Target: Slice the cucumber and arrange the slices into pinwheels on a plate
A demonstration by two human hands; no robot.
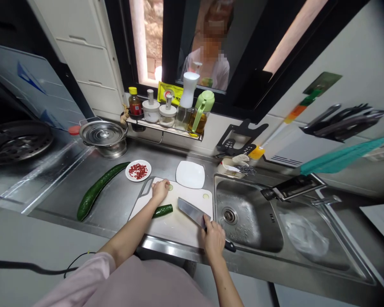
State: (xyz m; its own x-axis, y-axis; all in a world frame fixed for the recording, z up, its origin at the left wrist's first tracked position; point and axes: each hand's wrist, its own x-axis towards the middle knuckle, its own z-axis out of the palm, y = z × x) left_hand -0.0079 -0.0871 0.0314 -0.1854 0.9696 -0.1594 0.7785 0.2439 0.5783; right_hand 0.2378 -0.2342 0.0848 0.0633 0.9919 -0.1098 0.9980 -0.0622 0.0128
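Note:
My right hand [213,238] grips the black handle of a kitchen knife [192,212], its wide blade lying over the right part of the white cutting board [182,236]. At the board's upper left, my left hand [161,190] is closed, with its fingertips at a thin cucumber slice [170,187]. Below that hand lies a cut piece of cucumber [163,210], its left end hidden by my forearm. A second round slice [206,196] rests near the board's top right corner. To the left, a long dark green cucumber [99,191] lies on the steel counter.
Behind the board are a plate of chopped red pieces [138,171] and a white square plate [190,175]. A steel sink [243,213] adjoins on the right. A lidded steel pot [110,143] stands back left, below a condiment rack [166,126]. A person's reflection shows in the window.

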